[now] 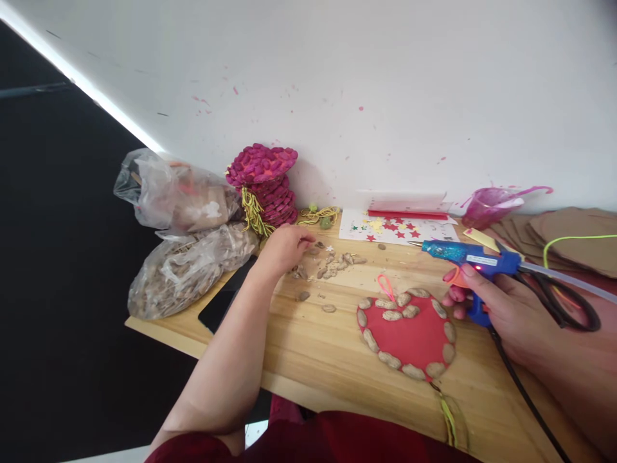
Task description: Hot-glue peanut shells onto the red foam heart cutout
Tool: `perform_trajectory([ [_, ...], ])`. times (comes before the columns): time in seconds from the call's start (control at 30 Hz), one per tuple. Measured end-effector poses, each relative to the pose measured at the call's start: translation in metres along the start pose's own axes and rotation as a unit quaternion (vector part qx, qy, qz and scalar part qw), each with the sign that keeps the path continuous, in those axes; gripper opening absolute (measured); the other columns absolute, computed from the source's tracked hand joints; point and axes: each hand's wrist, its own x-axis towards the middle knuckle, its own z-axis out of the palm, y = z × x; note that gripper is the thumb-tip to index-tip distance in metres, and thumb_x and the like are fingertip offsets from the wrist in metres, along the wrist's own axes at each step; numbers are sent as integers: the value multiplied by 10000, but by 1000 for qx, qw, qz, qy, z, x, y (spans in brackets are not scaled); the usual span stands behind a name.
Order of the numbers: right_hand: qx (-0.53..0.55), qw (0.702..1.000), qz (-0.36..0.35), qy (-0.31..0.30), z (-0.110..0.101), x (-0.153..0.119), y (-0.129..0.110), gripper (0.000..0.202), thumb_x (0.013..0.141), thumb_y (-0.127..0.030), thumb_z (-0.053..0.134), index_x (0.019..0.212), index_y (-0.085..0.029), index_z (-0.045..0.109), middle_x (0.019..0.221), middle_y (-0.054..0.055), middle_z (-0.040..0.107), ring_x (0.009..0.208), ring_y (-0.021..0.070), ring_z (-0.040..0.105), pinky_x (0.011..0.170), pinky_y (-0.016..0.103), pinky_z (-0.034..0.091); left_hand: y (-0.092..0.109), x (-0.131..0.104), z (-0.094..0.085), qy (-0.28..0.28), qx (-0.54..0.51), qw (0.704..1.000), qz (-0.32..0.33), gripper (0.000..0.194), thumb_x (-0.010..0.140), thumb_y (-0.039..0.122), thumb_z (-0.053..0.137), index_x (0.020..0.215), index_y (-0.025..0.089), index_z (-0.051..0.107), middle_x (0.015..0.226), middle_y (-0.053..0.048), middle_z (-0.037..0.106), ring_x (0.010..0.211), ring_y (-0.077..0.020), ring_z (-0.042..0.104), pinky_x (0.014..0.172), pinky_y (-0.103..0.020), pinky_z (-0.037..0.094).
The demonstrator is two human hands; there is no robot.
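Left hand [284,247] is curled over the loose peanut shells [332,263], fingers closing on one, while the right hand [501,308] grips the blue glue gun [475,260] just beside the red heart [407,334]. I'd pick a shell that fits the bare middle and keep the nozzle off the wood. Pale wooden worktop [313,354] against a white wall [385,96], bags of shells [187,270] at the left.

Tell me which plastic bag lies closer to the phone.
The lower bag, packed with peanut shells, right beside the phone; the upper bag sits behind it.
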Motion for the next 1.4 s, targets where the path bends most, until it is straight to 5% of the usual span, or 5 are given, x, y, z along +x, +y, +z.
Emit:
perform_trajectory([
  [0.43, 9, 1000, 15, 6, 2, -2, -4, 520, 571, -628, 845, 753, -179, 655, 581, 4, 595, 573, 164, 620, 424, 218, 487, 2, 4, 11, -44, 13, 999, -18, 151, 738, 112, 663, 736, 216, 772, 717, -44, 723, 716, -214, 604, 719, -305, 422],
  [0.7, 12, 1000, -15, -25, 2, -4, -4, 410, 724, -560, 783, 736, -179, 632, 599, -6, 601, 542, 130, 604, 454, 213, 485, 2, 4, 11, -51, 11, 999, -6, 176, 736, 106, 637, 716, 224, 766, 730, -50, 720, 711, -220, 599, 716, -313, 406],
  [1.17, 28, 998, -33, -42, -1, -2, 0, 443, 736, -615, 745, 743, -195, 607, 592, -23, 572, 524, 130, 613, 424, 215, 463, 17, -2, 8, 63, -108, 990, -70, 175, 808, 341, 705, 889, 203, 777, 750, -36, 708, 612, -169, 541, 637, -306, 406],
  [1.27, 37, 996, -47, -58, 0, -6, -1, 416, 780, -598, 718, 791, -196, 614, 615, -20, 590, 535, 129, 615, 426, 212, 462, 31, -4, 10, 47, -271, 958, -83, 236, 752, 377, 779, 897, 190, 774, 843, -44, 745, 693, -155, 599, 676, -275, 445],
  [1.4, 42, 994, -65, -77, 0, -12, -6, 378, 838, -571, 674, 864, -196, 631, 667, 0, 641, 552, 140, 633, 432, 223, 473, 57, -6, 16, -6, -512, 851, -115, 297, 603, 334, 899, 806, 165, 764, 789, -26, 725, 685, -112, 593, 685, -234, 463],
])
